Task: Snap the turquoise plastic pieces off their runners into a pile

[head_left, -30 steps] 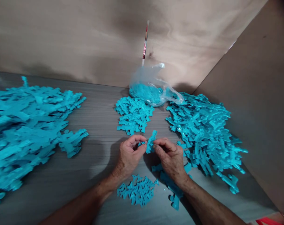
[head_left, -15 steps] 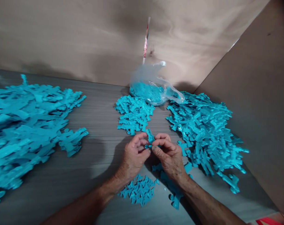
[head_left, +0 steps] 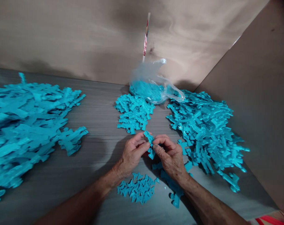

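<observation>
My left hand (head_left: 132, 153) and my right hand (head_left: 170, 157) meet over the middle of the grey table (head_left: 99, 118), fingers pinched together on one small teal plastic piece (head_left: 150, 142) held between them. Just below my wrists lies a small flat heap of tiny teal bits (head_left: 137, 188). A few longer teal pieces (head_left: 173, 187) lie under my right forearm.
A big pile of teal plastic parts (head_left: 27, 125) covers the left side. Another large pile (head_left: 207, 131) fills the right. A smaller heap (head_left: 133, 112) lies ahead, with a clear plastic bag of teal bits (head_left: 151, 84) behind it. Brown board walls (head_left: 85, 37) enclose the table.
The teal piece has been turned between my fingers and drawn in closer; both hands have closed up tighter around it. The piles stay as they were.
</observation>
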Motion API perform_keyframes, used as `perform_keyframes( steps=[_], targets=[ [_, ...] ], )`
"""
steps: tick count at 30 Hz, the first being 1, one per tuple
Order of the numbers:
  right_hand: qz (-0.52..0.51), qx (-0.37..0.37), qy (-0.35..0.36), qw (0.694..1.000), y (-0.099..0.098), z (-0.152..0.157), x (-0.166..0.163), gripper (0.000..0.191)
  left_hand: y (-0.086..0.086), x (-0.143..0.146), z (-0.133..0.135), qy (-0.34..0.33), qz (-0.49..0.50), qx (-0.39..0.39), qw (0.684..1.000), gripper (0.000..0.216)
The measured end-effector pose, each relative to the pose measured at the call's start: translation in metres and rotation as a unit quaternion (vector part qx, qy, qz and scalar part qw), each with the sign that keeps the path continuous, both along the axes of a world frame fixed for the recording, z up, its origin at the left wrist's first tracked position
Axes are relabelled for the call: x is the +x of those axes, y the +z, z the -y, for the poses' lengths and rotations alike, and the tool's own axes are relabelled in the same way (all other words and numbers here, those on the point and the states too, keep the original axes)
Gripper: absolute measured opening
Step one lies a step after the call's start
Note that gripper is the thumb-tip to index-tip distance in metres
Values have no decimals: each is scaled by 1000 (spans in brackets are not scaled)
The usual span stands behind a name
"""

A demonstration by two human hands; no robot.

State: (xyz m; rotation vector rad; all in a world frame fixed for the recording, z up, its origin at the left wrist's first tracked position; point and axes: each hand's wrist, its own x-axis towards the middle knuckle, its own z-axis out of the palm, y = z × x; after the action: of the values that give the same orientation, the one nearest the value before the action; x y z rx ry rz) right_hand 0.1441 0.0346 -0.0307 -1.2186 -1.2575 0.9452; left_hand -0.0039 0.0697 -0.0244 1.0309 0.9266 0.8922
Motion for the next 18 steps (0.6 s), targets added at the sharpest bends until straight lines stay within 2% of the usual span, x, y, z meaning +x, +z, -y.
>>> perform_keyframes(
  steps=[3, 6, 8, 12, 18],
  targets=[
    [8, 1, -1, 1000, -2, 0, 1, 7, 1, 1, 1, 5, 10, 9, 1000, 16],
    [13, 6, 5, 1000, -2, 0, 1, 7, 1, 0, 2, 18, 19, 8, 1000, 36],
    [17, 10, 11, 1000, -1, 1, 0, 6, 1, -1, 2, 20, 12, 12, 1000, 41],
    [12, 5, 24, 1000, 1, 2, 0, 7, 0, -1, 1, 40, -3, 19, 999, 25],
    [-18, -8, 37, 999, 2, 2, -1, 9, -1, 1, 2, 61, 4, 5, 998, 16]
  ],
)
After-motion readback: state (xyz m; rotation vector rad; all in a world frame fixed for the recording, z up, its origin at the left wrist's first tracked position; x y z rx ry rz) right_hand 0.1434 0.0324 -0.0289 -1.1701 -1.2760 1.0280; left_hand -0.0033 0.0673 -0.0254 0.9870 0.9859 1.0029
